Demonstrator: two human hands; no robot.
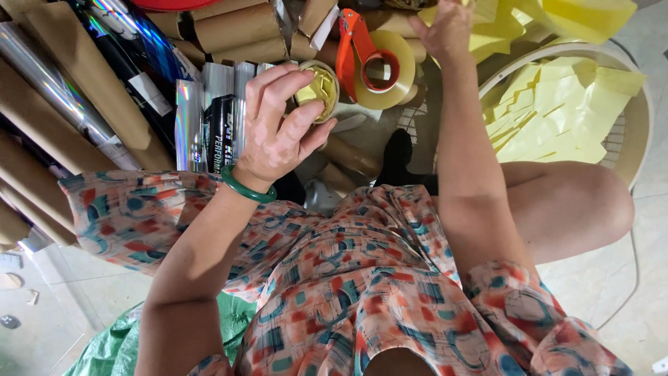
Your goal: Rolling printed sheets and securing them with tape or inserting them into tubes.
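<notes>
The left hand [278,132] is holding a small roll [321,89] of gold-yellow tape or foil up in front of the body, its grip closed around the roll's rim with the thumb on the near edge and the fingers curling over the top. The right hand [449,28] is reaching farther out toward the yellow sheets [557,104] at the top of the view; its fingers are partly cut off by the frame edge, so I cannot tell whether its grip is open or pinching something. Between the two hands a tape dispenser [369,66], orange-handled with a roll of clear-tan tape on it, is lying untouched among cardboard tubes [236,31]. To the left, shiny film rolls [56,83] and flat silvery packets [212,118] are leaning against more tubes. The yellow sheets are piling up in and over a round white basket [637,139] on the right, loose and crumpled rather than stacked. Judging from this, the work looks to be somewhere in the middle: the small roll is already picked up and in hand, a good heap of yellow sheets is already sitting in the basket, but nothing shows the roll being applied to anything yet, and the dispenser is not yet in use. The person is sitting low, with a patterned dress and a green bangle [248,188] on the left wrist.
</notes>
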